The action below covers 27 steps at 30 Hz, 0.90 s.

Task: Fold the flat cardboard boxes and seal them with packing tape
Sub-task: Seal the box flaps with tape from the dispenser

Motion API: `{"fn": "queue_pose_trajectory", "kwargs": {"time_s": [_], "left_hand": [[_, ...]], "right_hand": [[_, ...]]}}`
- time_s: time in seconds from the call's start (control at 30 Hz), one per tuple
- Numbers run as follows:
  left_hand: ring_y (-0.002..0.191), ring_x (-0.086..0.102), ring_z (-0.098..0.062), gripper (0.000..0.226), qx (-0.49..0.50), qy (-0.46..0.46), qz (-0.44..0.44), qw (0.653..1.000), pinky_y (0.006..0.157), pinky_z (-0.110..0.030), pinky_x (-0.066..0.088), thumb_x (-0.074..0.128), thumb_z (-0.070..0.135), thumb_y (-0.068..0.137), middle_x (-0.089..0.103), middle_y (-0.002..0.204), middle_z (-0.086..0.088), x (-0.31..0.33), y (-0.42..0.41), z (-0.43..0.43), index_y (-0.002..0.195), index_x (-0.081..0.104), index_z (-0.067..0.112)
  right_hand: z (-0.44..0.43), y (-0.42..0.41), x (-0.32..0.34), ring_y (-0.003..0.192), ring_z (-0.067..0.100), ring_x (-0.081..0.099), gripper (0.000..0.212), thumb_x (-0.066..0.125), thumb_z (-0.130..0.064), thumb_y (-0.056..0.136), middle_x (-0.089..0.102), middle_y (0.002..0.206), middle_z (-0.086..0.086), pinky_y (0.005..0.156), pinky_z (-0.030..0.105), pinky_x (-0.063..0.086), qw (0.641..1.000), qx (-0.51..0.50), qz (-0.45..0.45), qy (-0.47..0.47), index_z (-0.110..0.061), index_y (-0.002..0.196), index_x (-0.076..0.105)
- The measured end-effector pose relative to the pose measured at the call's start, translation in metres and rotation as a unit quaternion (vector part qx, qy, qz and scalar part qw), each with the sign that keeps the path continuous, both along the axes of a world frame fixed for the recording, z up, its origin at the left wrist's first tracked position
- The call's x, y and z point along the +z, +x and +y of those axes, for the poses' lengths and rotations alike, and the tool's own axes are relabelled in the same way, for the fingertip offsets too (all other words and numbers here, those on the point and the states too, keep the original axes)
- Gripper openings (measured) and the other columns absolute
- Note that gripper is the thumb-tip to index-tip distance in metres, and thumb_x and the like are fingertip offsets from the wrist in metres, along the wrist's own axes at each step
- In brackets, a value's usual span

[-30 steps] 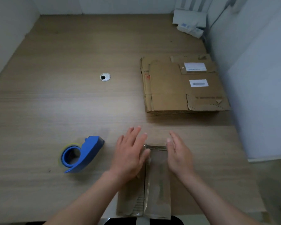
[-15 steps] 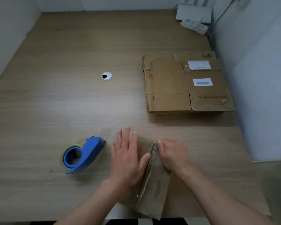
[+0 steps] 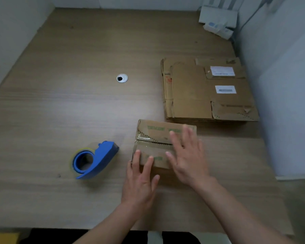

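We see a small box (image 3: 155, 132) near the front edge of the table (image 3: 60, 103), a little right of the middle. Its top shows two flaps that meet at a seam running left to right. Glossy clear tape lies over the left part of that seam, and both flaps carry faint green print.

The left hand (image 3: 139, 182) has straight, slightly spread fingers, and their tips rest on the near left corner of the box. It grips nothing. The right hand (image 3: 187, 161) lies flat over the right part of the box top, fingers spread and reaching across the seam toward the far flap. It too holds nothing. It is blurred, so we cannot tell how firmly it presses on the cardboard.

Left of the box, close but apart from it, a blue tape dispenser (image 3: 97, 159) lies on its side with a roll of clear tape in it. Beyond the box, just behind its right end, sits a stack of flat boxes (image 3: 190, 88), and its top sheet bears two white labels. A round cable grommet (image 3: 122, 78) is set in the table well behind the dispenser. In the far right corner, against the wall, stand some white devices (image 3: 218, 18).
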<state>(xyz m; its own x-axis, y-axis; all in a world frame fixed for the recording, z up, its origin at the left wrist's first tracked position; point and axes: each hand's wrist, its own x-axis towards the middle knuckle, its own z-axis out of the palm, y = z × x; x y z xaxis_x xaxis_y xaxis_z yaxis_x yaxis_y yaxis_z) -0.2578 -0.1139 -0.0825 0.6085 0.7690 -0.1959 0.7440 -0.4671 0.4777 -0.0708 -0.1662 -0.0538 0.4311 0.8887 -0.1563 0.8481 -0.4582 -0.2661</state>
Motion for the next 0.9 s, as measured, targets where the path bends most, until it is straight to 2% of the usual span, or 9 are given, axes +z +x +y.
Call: {"fn": "queue_pose_trajectory", "kwargs": {"time_s": [0.07, 0.23, 0.4, 0.47, 0.53, 0.6, 0.73, 0.83, 0.9], "left_hand": [[0.143, 0.026, -0.035, 0.056, -0.008, 0.005, 0.005, 1.000, 0.097, -0.049, 0.050, 0.032, 0.060, 0.090, 0.002, 0.161, 0.000, 0.001, -0.001, 0.004, 0.143, 0.026, 0.040], [0.140, 0.026, -0.023, 0.057, -0.004, -0.019, -0.003, 1.000, 0.106, -0.041, 0.044, 0.028, 0.063, 0.089, 0.008, 0.157, 0.005, 0.012, -0.003, 0.016, 0.138, 0.043, 0.036], [0.107, 0.046, -0.018, 0.025, 0.063, -0.036, -0.070, 0.995, 0.090, -0.039, 0.050, 0.057, 0.047, 0.093, 0.032, 0.125, 0.007, 0.023, 0.017, 0.036, 0.091, 0.049, 0.023], [0.101, 0.047, -0.017, 0.025, 0.070, -0.038, -0.058, 0.995, 0.087, -0.038, 0.051, 0.065, 0.042, 0.090, 0.032, 0.116, 0.008, 0.025, 0.023, 0.043, 0.086, 0.050, 0.022], [0.102, 0.049, -0.017, 0.022, 0.073, -0.054, -0.057, 0.994, 0.088, -0.036, 0.050, 0.071, 0.034, 0.088, 0.033, 0.116, 0.008, 0.028, 0.026, 0.050, 0.092, 0.053, 0.021], [0.112, 0.048, -0.016, 0.035, 0.079, -0.070, -0.078, 0.991, 0.099, -0.036, 0.047, 0.073, 0.021, 0.085, 0.035, 0.127, 0.006, 0.030, 0.025, 0.056, 0.114, 0.055, 0.018], [0.133, 0.041, -0.021, 0.069, 0.115, -0.111, -0.085, 0.983, 0.111, -0.041, 0.039, 0.068, 0.035, 0.087, 0.031, 0.147, 0.002, 0.035, 0.037, 0.063, 0.148, 0.037, 0.022], [0.125, 0.041, -0.024, 0.059, 0.040, -0.076, 0.034, 0.996, 0.101, -0.042, 0.044, 0.052, 0.063, 0.090, 0.045, 0.134, 0.001, 0.035, 0.052, 0.060, 0.142, 0.045, 0.035], [0.116, 0.042, -0.022, 0.044, 0.006, -0.065, 0.060, 0.996, 0.094, -0.042, 0.046, 0.047, 0.065, 0.091, 0.049, 0.120, 0.002, 0.031, 0.057, 0.055, 0.126, 0.055, 0.038]], "right_hand": [[0.009, 0.002, -0.006, 0.151, 0.023, -0.023, 0.071, 0.016, -0.065, 0.099, -0.026, 0.163, 0.001, 0.122, 0.054, -0.006, 0.994, 0.084, -0.011, -0.071, -0.032, 0.158, -0.007], [-0.002, 0.005, 0.002, 0.147, 0.017, -0.030, 0.079, 0.012, -0.069, 0.097, -0.031, 0.160, -0.002, 0.123, 0.049, -0.011, 0.988, 0.097, 0.006, -0.122, -0.025, 0.156, -0.016], [-0.019, 0.041, 0.017, 0.152, 0.017, -0.018, 0.088, 0.007, -0.075, 0.088, -0.020, 0.163, -0.001, 0.122, 0.040, -0.003, 0.997, -0.016, 0.003, -0.071, -0.024, 0.158, -0.010], [-0.011, 0.055, 0.018, 0.154, 0.018, -0.005, 0.089, 0.026, -0.074, 0.091, -0.006, 0.167, -0.001, 0.124, 0.040, 0.007, 0.998, -0.009, 0.025, -0.056, -0.025, 0.160, -0.001], [-0.002, 0.061, 0.017, 0.150, 0.021, 0.020, 0.088, 0.050, -0.065, 0.091, 0.019, 0.164, 0.002, 0.121, 0.040, 0.025, 0.997, -0.022, 0.057, -0.053, -0.023, 0.160, 0.014], [-0.004, 0.059, 0.024, 0.126, 0.018, 0.046, 0.081, 0.059, -0.064, 0.086, 0.047, 0.142, 0.000, 0.103, 0.036, 0.045, 0.995, -0.066, 0.040, -0.058, -0.024, 0.152, 0.034], [-0.053, 0.020, 0.024, 0.100, 0.016, 0.062, 0.054, 0.052, -0.069, 0.089, 0.067, 0.117, -0.005, 0.073, 0.029, 0.042, 0.984, -0.068, 0.080, -0.145, -0.029, 0.125, 0.058], [-0.083, -0.008, 0.012, 0.092, 0.010, 0.058, 0.060, 0.063, -0.067, 0.082, 0.066, 0.112, -0.008, 0.077, 0.027, 0.044, 0.962, -0.127, 0.203, -0.130, -0.029, 0.128, 0.058], [-0.081, -0.010, 0.004, 0.112, 0.011, 0.057, 0.076, 0.064, -0.066, 0.077, 0.060, 0.132, -0.006, 0.096, 0.030, 0.047, 0.956, -0.165, 0.235, -0.066, -0.031, 0.142, 0.047]]}}
